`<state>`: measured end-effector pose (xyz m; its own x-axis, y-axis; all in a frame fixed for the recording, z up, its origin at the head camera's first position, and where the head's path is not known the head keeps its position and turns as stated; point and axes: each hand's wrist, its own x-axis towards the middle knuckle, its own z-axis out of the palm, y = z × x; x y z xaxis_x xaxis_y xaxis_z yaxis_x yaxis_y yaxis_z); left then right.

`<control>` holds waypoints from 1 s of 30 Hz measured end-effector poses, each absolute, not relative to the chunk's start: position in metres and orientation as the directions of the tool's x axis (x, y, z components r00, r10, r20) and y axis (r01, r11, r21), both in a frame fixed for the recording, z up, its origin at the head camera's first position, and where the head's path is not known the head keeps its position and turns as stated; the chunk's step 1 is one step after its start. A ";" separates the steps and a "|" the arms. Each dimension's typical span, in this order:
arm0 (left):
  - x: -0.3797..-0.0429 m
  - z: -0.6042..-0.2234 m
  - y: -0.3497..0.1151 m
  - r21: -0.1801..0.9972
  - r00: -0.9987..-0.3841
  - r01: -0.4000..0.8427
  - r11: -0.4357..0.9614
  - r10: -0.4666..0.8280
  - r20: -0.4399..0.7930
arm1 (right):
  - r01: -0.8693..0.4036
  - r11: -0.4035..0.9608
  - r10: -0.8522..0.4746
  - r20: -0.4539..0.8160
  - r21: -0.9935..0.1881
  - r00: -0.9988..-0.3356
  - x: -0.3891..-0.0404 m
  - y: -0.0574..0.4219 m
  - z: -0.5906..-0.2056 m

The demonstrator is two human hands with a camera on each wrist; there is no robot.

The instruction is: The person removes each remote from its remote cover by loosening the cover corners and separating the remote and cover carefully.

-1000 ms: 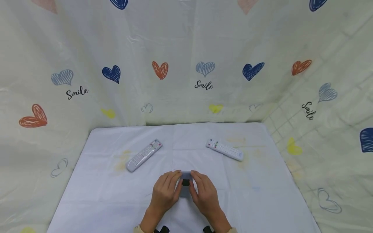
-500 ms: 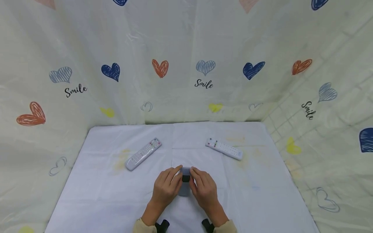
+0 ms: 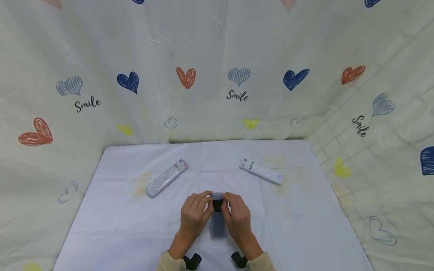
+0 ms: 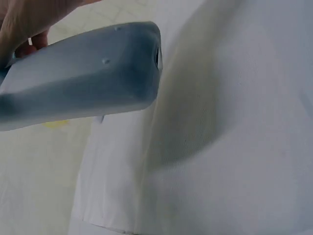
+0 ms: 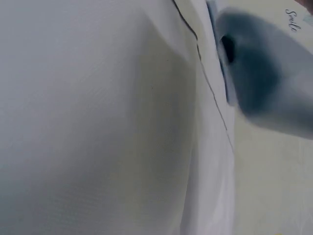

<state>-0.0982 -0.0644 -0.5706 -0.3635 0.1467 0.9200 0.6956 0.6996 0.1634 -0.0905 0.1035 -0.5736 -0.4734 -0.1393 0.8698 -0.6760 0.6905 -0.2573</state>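
Note:
A long grey-blue case with rounded corners is in both hands, close to the near middle of the table in the head view. A black part shows across it near its far end. My left hand pinches that end from the left, and my right hand does the same from the right, fingertips at the far rim. Both wrist views show the case's smooth body tilted over the cloth; a dark hole marks its near end in the right wrist view. What the black part belongs to is hidden between the fingers.
Two pale remote controls lie farther back on the white-clothed table: a grey one at left, a white one at right. Behind and beside the table hangs a curtain printed with hearts.
More of the black part shows between the fingers than before. The case's near end has shifted toward me and it looks more tilted. Both hands keep their hold; the remote controls stay put.

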 end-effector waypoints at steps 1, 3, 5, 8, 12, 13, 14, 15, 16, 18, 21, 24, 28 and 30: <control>-0.098 -0.570 -0.064 0.187 -0.378 0.695 0.694 0.132 0.916 | -0.673 0.688 -0.132 0.866 -0.271 -0.483 -0.090 0.103 -0.573; -0.098 -0.570 -0.062 0.233 -0.408 0.691 0.685 0.103 0.907 | -0.668 0.683 -0.115 0.859 -0.297 -0.499 -0.090 0.102 -0.573; -0.098 -0.569 -0.061 0.277 -0.436 0.682 0.677 0.072 0.897 | -0.667 0.676 -0.103 0.856 -0.313 -0.507 -0.090 0.101 -0.572; -0.098 -0.568 -0.059 0.346 -0.485 0.661 0.666 0.027 0.874 | -0.670 0.668 -0.095 0.856 -0.323 -0.508 -0.090 0.099 -0.571; -0.096 -0.567 -0.057 0.439 -0.562 0.618 0.653 -0.024 0.827 | -0.678 0.664 -0.101 0.861 -0.315 -0.498 -0.090 0.098 -0.570; -0.095 -0.567 -0.057 0.464 -0.583 0.605 0.647 -0.036 0.812 | -0.681 0.663 -0.103 0.863 -0.312 -0.495 -0.090 0.098 -0.570; -0.094 -0.566 -0.057 0.490 -0.605 0.593 0.639 -0.047 0.795 | -0.682 0.662 -0.105 0.863 -0.310 -0.494 -0.090 0.098 -0.570; -0.093 -0.565 -0.056 0.517 -0.628 0.582 0.627 -0.057 0.776 | -0.683 0.662 -0.106 0.863 -0.310 -0.494 -0.089 0.098 -0.570; -0.092 -0.564 -0.056 0.546 -0.652 0.570 0.614 -0.066 0.755 | -0.683 0.662 -0.108 0.862 -0.309 -0.495 -0.089 0.098 -0.570; -0.090 -0.561 -0.056 0.600 -0.696 0.547 0.584 -0.082 0.714 | -0.682 0.663 -0.111 0.860 -0.309 -0.498 -0.089 0.098 -0.569; -0.089 -0.557 -0.057 0.673 -0.756 0.502 0.543 -0.101 0.646 | -0.679 0.665 -0.114 0.857 -0.310 -0.503 -0.088 0.099 -0.569; -0.090 -0.554 -0.058 0.745 -0.818 0.446 0.497 -0.110 0.564 | -0.679 0.664 -0.111 0.856 -0.314 -0.505 -0.088 0.100 -0.569; -0.090 -0.550 -0.061 0.878 -0.920 0.315 0.361 -0.110 0.376 | -0.671 0.669 -0.105 0.852 -0.322 -0.513 -0.087 0.101 -0.570; -0.091 -0.547 -0.063 0.930 -0.958 0.229 0.288 -0.103 0.267 | -0.666 0.673 -0.104 0.849 -0.323 -0.518 -0.086 0.101 -0.570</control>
